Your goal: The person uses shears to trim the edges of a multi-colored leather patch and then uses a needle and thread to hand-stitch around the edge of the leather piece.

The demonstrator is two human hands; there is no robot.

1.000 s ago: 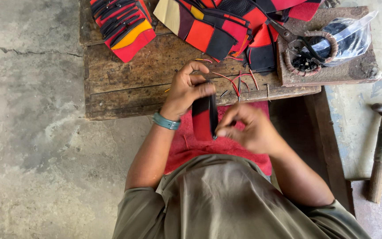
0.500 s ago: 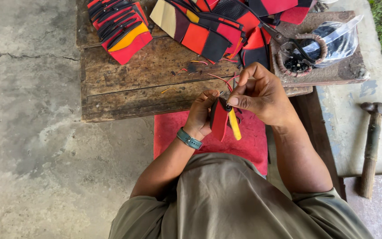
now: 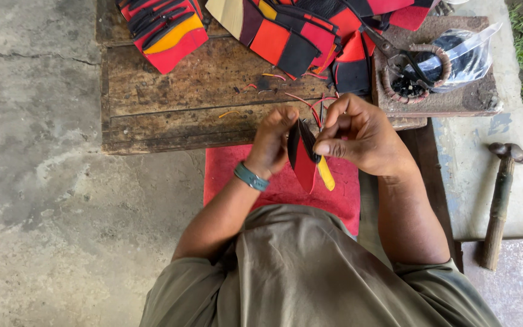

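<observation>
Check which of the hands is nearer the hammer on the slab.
Right. The right hand sits on the hammer side of the red-and-black leather piece both hands hold; the left hand is beyond that piece, further away.

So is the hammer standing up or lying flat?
Lying flat: the hammer rests on its side on the concrete slab, head away from the person.

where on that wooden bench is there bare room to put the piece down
The bench is bare in the middle, between the red pile at the back left and the hands. Left hand and right hand hold a red, black and yellow piece. The back edge is crowded with stitched pieces; scissors fill the block on the right.
</observation>
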